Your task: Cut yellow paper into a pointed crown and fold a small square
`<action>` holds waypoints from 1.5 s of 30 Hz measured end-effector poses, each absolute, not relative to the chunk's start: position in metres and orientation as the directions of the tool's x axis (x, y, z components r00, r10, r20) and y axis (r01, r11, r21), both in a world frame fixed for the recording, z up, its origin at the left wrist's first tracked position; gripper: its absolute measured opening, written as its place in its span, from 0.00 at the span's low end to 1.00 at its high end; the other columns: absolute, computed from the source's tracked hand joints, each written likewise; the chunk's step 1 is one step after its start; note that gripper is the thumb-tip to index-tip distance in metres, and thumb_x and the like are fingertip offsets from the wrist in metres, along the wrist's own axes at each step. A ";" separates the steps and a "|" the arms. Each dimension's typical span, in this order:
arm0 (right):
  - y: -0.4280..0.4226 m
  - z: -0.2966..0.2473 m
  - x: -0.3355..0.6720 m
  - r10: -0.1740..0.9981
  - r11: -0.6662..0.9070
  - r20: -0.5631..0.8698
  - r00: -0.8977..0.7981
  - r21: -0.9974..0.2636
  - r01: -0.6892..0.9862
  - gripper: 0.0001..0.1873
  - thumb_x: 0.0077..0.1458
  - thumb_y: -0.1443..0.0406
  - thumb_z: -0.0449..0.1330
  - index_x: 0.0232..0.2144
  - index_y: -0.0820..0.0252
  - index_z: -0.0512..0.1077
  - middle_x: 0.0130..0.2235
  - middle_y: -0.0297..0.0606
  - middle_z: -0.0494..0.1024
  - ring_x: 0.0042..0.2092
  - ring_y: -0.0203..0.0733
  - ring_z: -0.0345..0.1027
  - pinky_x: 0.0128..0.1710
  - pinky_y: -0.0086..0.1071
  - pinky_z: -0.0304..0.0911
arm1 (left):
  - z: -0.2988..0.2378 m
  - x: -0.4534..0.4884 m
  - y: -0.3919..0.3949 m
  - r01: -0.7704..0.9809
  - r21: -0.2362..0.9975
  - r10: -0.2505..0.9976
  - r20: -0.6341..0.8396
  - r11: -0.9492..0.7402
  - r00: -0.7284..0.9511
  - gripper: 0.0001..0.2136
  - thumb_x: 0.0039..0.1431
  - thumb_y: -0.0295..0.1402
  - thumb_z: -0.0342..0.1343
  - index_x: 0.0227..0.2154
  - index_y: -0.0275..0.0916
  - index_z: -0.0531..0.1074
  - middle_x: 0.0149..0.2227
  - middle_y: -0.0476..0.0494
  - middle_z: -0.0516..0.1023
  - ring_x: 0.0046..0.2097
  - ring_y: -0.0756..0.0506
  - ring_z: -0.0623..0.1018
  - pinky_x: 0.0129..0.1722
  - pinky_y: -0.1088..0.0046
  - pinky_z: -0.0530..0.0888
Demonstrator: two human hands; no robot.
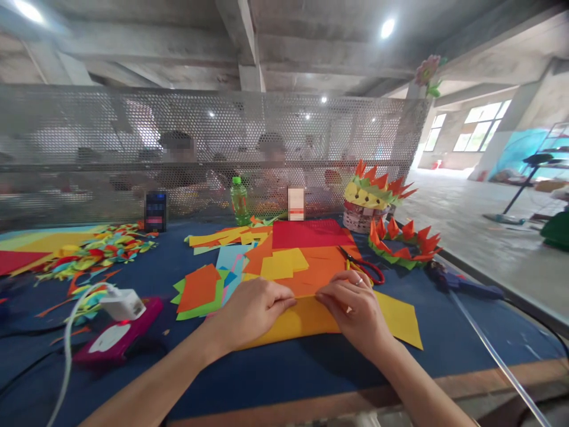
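Note:
A folded sheet of yellow paper (293,323) lies on the table in front of me. My left hand (258,302) pinches its far edge near the middle. Close by on the right, my right hand (353,302), a ring on one finger, pinches the same edge. Under and beyond the hands are orange paper (317,270), smaller yellow pieces (284,263) and a red sheet (306,233). Scissors with red and yellow handles (362,265) rest just past my right hand. Another yellow sheet (402,317) sticks out to the right of that hand.
A purple power strip (120,350) with a white charger (122,304) sits at left. Paper scraps (98,249) are heaped behind it. At right are an orange-green paper ring (404,246), a paper basket (367,201) and a glue gun (462,283). A green bottle (240,201) stands before the perforated screen (213,124).

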State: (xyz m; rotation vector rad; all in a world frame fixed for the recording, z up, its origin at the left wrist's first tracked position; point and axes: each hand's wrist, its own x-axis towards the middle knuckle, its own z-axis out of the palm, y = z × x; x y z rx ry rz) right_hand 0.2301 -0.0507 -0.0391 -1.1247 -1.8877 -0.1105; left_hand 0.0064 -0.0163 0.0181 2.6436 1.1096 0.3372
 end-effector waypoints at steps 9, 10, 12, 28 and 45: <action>-0.048 -0.041 0.230 0.734 0.547 0.675 -0.077 -0.519 0.657 0.04 0.57 0.62 0.64 0.30 0.53 0.78 0.29 0.33 0.79 0.38 0.42 0.69 0.42 0.37 0.61 | 0.020 0.003 -0.016 0.708 0.323 0.766 0.094 -0.628 0.636 0.18 0.67 0.41 0.45 0.28 0.42 0.76 0.25 0.48 0.77 0.29 0.48 0.75 0.28 0.74 0.59; -0.048 -0.041 0.230 0.742 0.540 0.667 -0.065 -0.538 0.648 0.04 0.56 0.62 0.65 0.30 0.53 0.78 0.29 0.33 0.79 0.38 0.42 0.69 0.42 0.36 0.62 | 0.019 0.002 -0.016 0.709 0.322 0.766 0.097 -0.628 0.635 0.18 0.67 0.41 0.45 0.28 0.42 0.76 0.25 0.48 0.77 0.29 0.48 0.75 0.28 0.74 0.59; -0.048 -0.042 0.229 0.759 0.522 0.651 -0.037 -0.573 0.632 0.03 0.55 0.62 0.66 0.30 0.52 0.78 0.30 0.33 0.80 0.39 0.41 0.70 0.41 0.36 0.62 | 0.018 0.001 -0.016 0.705 0.321 0.765 0.115 -0.633 0.634 0.18 0.67 0.42 0.45 0.28 0.42 0.76 0.26 0.48 0.78 0.30 0.47 0.75 0.29 0.74 0.60; -0.044 -0.041 0.233 0.713 0.521 0.701 -0.006 -0.524 0.674 0.09 0.55 0.61 0.66 0.24 0.55 0.76 0.25 0.34 0.77 0.36 0.42 0.68 0.38 0.34 0.63 | 0.025 0.001 -0.020 0.728 0.352 0.788 0.048 -0.588 0.613 0.17 0.66 0.41 0.45 0.31 0.44 0.78 0.31 0.49 0.80 0.34 0.46 0.77 0.30 0.76 0.62; -0.040 -0.044 0.244 0.667 0.500 0.744 -0.035 -0.413 0.762 0.08 0.62 0.66 0.58 0.30 0.55 0.74 0.30 0.34 0.78 0.38 0.42 0.69 0.40 0.34 0.60 | 0.021 -0.008 -0.007 0.692 0.427 0.772 0.023 -0.582 0.635 0.20 0.66 0.44 0.44 0.24 0.38 0.71 0.23 0.50 0.71 0.28 0.50 0.70 0.28 0.75 0.58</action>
